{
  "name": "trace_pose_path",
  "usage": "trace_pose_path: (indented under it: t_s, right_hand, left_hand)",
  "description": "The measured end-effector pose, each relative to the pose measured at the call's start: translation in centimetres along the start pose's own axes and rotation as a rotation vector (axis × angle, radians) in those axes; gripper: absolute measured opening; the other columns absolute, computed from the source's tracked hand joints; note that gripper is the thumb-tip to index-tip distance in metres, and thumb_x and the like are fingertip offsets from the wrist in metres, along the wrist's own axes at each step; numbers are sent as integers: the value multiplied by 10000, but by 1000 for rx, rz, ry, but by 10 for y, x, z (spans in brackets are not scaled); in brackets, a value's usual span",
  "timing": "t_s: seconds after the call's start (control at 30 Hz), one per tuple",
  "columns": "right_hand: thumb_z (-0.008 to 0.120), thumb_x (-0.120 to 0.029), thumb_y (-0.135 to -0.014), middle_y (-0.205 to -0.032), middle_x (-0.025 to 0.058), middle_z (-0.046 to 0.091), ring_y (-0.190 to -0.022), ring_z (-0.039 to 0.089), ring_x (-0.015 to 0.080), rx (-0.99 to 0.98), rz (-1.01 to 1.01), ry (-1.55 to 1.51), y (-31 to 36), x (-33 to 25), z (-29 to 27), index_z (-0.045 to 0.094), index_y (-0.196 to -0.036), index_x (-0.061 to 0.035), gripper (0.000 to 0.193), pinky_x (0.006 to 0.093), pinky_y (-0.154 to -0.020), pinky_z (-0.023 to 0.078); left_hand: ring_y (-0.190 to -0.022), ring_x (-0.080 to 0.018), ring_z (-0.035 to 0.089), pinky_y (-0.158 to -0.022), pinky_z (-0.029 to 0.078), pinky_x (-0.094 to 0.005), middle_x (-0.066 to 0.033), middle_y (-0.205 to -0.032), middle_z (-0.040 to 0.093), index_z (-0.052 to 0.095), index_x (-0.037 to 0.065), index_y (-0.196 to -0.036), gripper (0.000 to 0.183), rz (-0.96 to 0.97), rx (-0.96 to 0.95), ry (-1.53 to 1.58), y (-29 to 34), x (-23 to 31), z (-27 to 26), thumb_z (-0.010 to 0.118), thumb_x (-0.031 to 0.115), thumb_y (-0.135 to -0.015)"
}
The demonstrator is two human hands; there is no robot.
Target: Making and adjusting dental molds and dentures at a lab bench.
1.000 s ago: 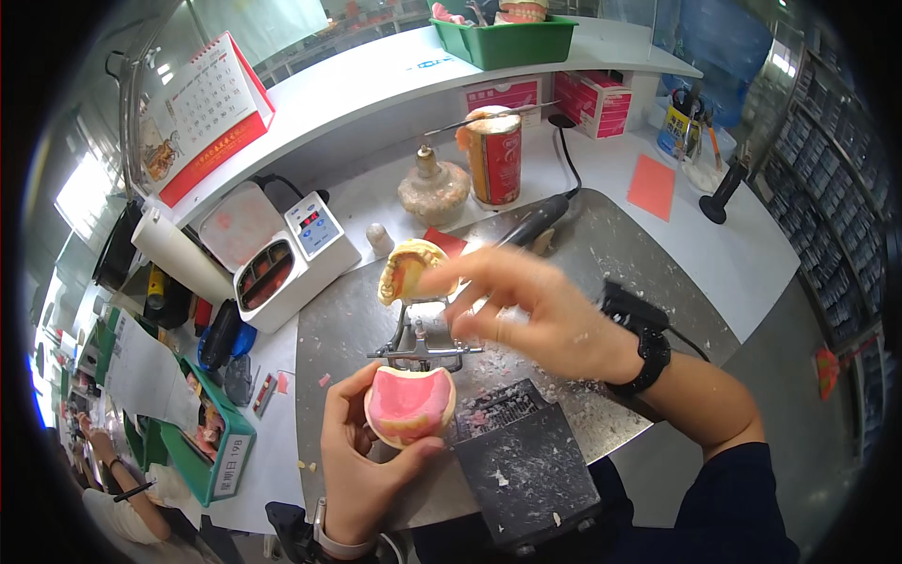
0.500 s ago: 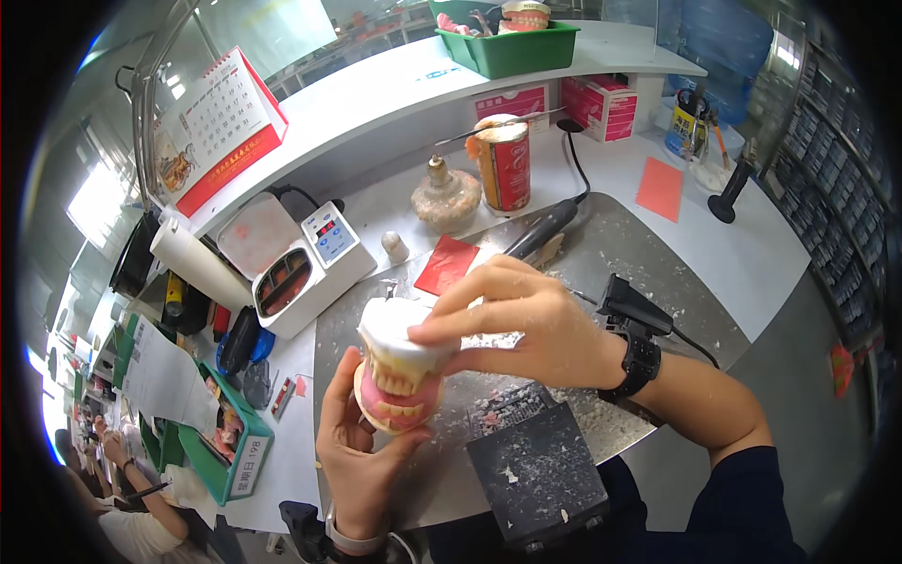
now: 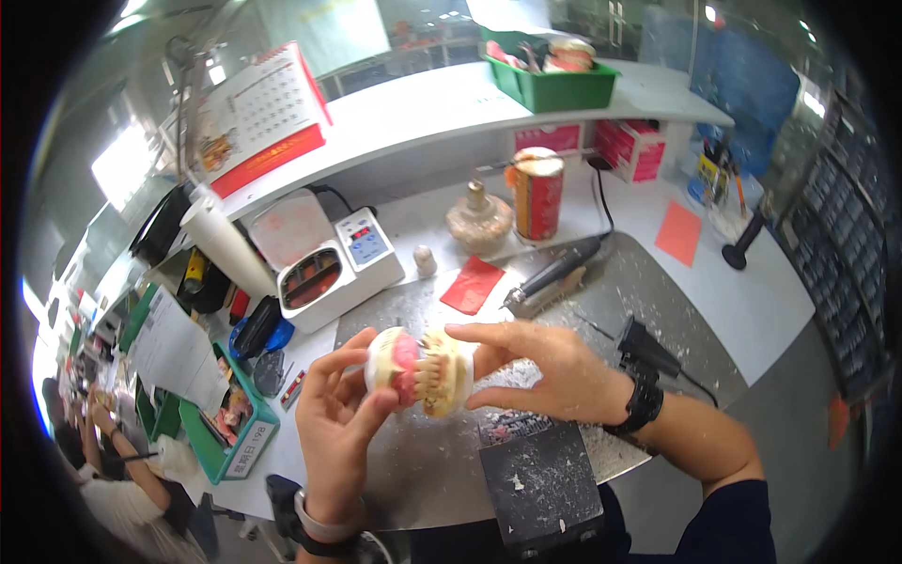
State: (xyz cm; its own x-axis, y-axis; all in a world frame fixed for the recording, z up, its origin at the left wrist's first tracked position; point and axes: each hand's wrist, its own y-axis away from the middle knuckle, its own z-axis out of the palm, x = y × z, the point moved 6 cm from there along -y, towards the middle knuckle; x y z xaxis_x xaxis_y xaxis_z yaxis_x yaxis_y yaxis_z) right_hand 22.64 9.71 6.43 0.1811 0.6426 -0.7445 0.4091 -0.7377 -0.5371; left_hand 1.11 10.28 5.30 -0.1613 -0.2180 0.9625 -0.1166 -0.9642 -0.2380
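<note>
Above the metal work plate [image 3: 395, 470] I hold a dental model [image 3: 438, 376] turned on its side. Its one half has pink gum material and a white base; the other is a yellowish cast with teeth and a white base. My left hand [image 3: 334, 423] is closed round the pink half, thumb on the near side. On the other side, my right hand [image 3: 573, 376] grips the yellowish half between index finger and thumb. Behind the hands lie a red wax sheet [image 3: 472, 285] and a dark handpiece [image 3: 559, 268].
A white heater box [image 3: 343, 273], a glass spirit lamp [image 3: 479, 221] and a red can [image 3: 539, 202] stand behind. A black block [image 3: 540, 484] is at the near edge, a black holder [image 3: 648, 348] at right. Green trays [image 3: 249, 423] stand left; a co-worker's arm [image 3: 132, 442] shows beyond.
The dental model has been turned from upright onto its side, its pink half now at left. My right hand has moved from its top to its right side. The view has shifted slightly.
</note>
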Motion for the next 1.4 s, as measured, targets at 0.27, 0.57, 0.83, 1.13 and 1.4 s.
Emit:
trace_pose_path:
  t_s: [0.27, 0.57, 0.83, 1.13, 1.4]
  right_hand:
    - [800, -100, -819, -967, 57, 669, -892, 662, 183, -62, 299, 50, -5, 16, 5, 381, -1520, -117, 817, 294, -840, 544]
    - [824, -350, -818, -1477, 226, 440, -1346, 481, 277, -181, 257, -284, -12, 11, 14, 228, -1571, -31, 1012, 401, -1127, 378]
    - [839, -335, -804, -1474, 217, 452, -1253, 567, 264, -137, 259, -271, -6, 14, 17, 274, -1556, -25, 991, 399, -1075, 459]
    - [847, -329, -785, -1418, 186, 543, -1247, 560, 248, -158, 277, -141, -3, 21, 9, 322, -1547, -37, 971, 372, -1046, 431]
    - [770, -246, -879, -1392, 162, 538, -1299, 528, 251, -103, 189, -50, -4, 17, -4, 373, -1524, -58, 780, 387, -1047, 449]
  left_hand:
    - [-1274, -273, 533, -1029, 475, -387, -182, -1443, 477, 378, 17, -1485, 847, 144, -408, -316, -25, -12, 5, 844, 227, -808]
    - [-1257, -273, 558, -1058, 456, -394, -199, -1392, 496, 174, 70, -1557, 1021, 179, -362, -165, -12, -10, 26, 835, 135, -781]
    - [-1181, -313, 622, -975, 520, -425, -232, -1335, 528, 301, 69, -1408, 823, 329, -386, -137, -8, -20, 24, 836, 110, -784]
    - [-1264, -267, 553, -1088, 421, -398, -169, -1404, 508, 287, 45, -1499, 958, -189, -386, 71, -23, -54, 25, 222, 803, -917]
    - [-1196, -245, 599, -1041, 462, -393, -143, -1346, 572, 466, 24, -1398, 822, -325, -52, 332, -18, -68, 19, 254, 706, -989]
